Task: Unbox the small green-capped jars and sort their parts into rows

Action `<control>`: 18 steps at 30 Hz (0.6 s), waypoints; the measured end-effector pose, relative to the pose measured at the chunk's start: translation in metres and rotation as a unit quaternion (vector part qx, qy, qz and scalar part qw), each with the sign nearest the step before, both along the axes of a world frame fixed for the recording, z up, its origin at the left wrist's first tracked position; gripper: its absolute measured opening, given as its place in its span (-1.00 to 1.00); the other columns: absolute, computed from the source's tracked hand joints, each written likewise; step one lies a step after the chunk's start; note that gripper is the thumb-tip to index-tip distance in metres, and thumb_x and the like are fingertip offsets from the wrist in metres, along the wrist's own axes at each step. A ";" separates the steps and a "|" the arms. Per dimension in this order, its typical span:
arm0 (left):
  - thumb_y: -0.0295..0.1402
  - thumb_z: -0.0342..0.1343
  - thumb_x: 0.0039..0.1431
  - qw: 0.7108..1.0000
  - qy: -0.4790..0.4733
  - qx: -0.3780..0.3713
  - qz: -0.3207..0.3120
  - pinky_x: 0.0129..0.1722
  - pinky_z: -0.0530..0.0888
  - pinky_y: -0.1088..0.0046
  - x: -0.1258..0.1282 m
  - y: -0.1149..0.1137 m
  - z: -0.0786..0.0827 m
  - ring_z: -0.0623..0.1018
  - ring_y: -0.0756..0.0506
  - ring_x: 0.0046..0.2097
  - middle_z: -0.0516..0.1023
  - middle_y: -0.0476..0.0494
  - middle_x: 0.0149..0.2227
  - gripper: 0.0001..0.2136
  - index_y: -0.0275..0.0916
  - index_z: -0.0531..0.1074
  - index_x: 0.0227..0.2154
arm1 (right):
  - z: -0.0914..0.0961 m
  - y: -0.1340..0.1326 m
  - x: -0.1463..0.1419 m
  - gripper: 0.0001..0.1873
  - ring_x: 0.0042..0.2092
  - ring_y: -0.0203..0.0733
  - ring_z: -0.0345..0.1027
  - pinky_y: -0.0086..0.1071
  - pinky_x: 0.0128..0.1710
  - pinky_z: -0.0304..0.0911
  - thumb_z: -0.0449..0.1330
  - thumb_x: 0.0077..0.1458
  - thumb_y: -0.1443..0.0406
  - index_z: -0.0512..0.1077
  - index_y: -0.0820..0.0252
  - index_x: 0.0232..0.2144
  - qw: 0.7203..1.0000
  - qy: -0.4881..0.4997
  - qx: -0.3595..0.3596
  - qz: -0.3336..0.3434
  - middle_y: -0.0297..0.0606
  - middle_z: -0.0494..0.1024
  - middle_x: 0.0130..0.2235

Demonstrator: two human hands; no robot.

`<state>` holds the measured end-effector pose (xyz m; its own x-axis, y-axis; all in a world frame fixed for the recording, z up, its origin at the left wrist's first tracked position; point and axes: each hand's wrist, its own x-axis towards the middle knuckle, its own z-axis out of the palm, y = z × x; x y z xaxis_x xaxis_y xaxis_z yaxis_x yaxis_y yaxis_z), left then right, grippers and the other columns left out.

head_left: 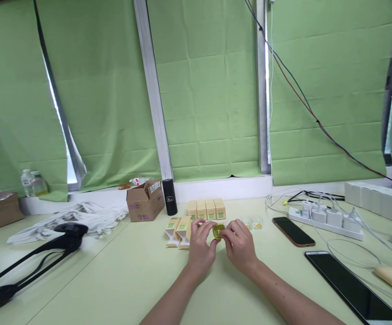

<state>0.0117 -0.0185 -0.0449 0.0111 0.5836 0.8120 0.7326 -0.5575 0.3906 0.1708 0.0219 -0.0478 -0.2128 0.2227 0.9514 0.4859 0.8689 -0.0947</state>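
The print on the black cylinder (pixel 170 197) is too small to read. Nearer and to its right, the left hand (pixel 201 243) and right hand (pixel 240 243) cover parts of a small green piece (pixel 218 231), its markings too small to tell. The left hand also hides an edge of a paper carton (pixel 183 231) in front of the cylinder. Far left of the cylinder, a black frame (pixel 70 239) runs past the left edge; far right of it, the bottom edge cuts off a tablet (pixel 355 289).
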 end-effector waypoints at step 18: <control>-0.52 0.25 0.10 0.997 -0.059 -0.033 0.044 0.16 0.40 0.03 -0.013 0.010 -0.005 0.34 -0.27 0.18 0.55 -0.18 -0.01 -0.61 -0.09 0.51 0.01 | 0.002 -0.003 -0.001 -0.81 -0.32 -0.16 0.20 -0.28 -0.33 0.08 0.12 0.30 0.45 0.46 0.14 -0.34 0.999 0.039 0.013 0.014 -0.28 0.35 -0.42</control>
